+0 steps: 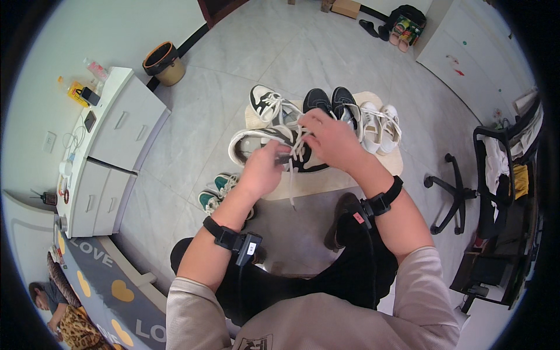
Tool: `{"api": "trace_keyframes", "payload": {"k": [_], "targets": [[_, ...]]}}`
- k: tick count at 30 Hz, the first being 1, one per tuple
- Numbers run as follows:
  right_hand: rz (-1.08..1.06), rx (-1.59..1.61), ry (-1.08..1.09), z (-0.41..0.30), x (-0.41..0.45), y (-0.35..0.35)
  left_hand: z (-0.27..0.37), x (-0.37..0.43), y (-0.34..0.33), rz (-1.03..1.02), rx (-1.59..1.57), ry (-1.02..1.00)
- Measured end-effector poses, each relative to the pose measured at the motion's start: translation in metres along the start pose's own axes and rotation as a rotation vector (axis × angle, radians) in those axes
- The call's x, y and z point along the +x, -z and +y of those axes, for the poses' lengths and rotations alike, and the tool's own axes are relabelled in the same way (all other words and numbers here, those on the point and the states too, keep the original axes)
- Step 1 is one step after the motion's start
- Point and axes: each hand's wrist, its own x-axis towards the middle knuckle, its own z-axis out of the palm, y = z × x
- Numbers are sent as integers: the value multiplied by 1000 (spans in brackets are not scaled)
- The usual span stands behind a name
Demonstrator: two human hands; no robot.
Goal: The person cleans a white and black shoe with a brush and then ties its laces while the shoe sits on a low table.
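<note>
A black-and-white sneaker (243, 148) lies on a pale board (315, 186), its heel to the left and its toe to the right. At its opening, my left hand (265, 169) grips the shoe near the tongue, the fingers partly hidden. My right hand (334, 141) pinches the white shoelace (298, 146) above the eyelets, slightly blurred. One loose lace end hangs over the board's near edge. Behind stands a matching sneaker (267, 105) with its lace tied. To the right are a pair of black sneakers (316, 99) and a pair of white shoes (372, 131).
Green sneakers (209, 201) stand on the floor at left. White drawers (118, 127) and a waste bin (164, 65) line the left wall. An office chair (459, 192) is on the right. A person (54, 302) is beside the bed (105, 280) at lower left.
</note>
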Motion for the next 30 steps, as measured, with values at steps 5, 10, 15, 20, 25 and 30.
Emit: {"api": "trace_keyframes", "payload": {"k": [5, 10, 15, 20, 25, 30], "targets": [[-250, -12, 31, -13, 1, -11, 1, -1, -1, 14, 76, -2], [-304, -82, 149, -9, 1, -23, -3, 3, -3, 21, 106, -3], [-366, -86, 93, -9, -2, -20, -3, 3, -7, 6, 123, 31], [-320, -174, 96, -16, -1, -21, -17, 6, -13, 25, 18, -21], [-14, -239, -132, 19, 4, -2, -11, 0, -17, 25, -34, -2], [-46, -197, -113, 11, -2, -8, -13, 2, -16, 76, -8, -14]]}}
